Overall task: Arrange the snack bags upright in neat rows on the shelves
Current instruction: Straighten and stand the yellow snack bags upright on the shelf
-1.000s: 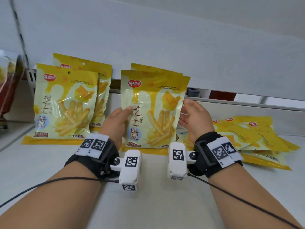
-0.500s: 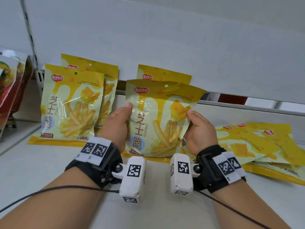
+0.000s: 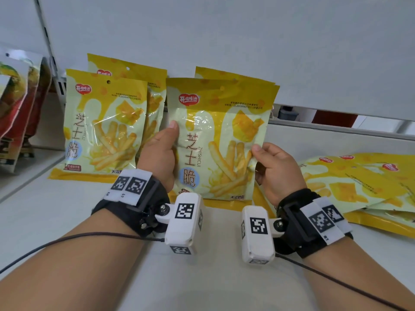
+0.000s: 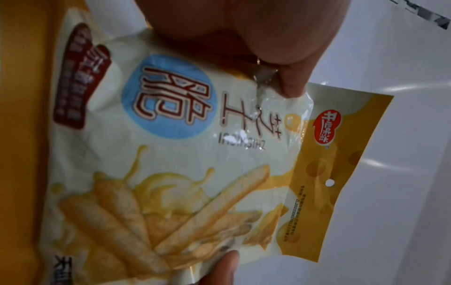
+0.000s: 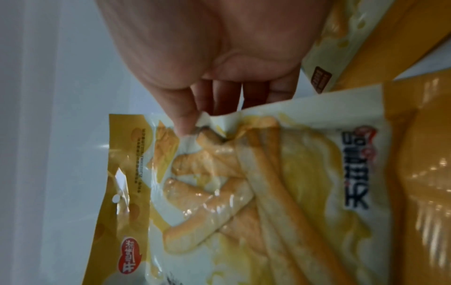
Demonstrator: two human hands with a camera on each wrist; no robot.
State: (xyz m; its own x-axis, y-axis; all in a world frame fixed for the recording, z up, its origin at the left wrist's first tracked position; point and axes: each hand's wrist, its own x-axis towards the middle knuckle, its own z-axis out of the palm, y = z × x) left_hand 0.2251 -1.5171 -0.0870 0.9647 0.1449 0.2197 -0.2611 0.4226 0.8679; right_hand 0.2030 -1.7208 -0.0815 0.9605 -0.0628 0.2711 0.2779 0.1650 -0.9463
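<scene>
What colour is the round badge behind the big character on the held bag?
Light blue, on the held bag; clearest in the left wrist view.

A yellow-and-cream snack bag is seen sideways, filling most of the view, its yellow header with a red logo and a punched hang hole turned to the right. Printed biscuit sticks and a blue circle with a large character are shown on the front. The bag's upper edge is pinched by the left hand, thumb pressed onto the front film. A fingertip is seen at the lower edge. A white surface is seen behind.
</scene>
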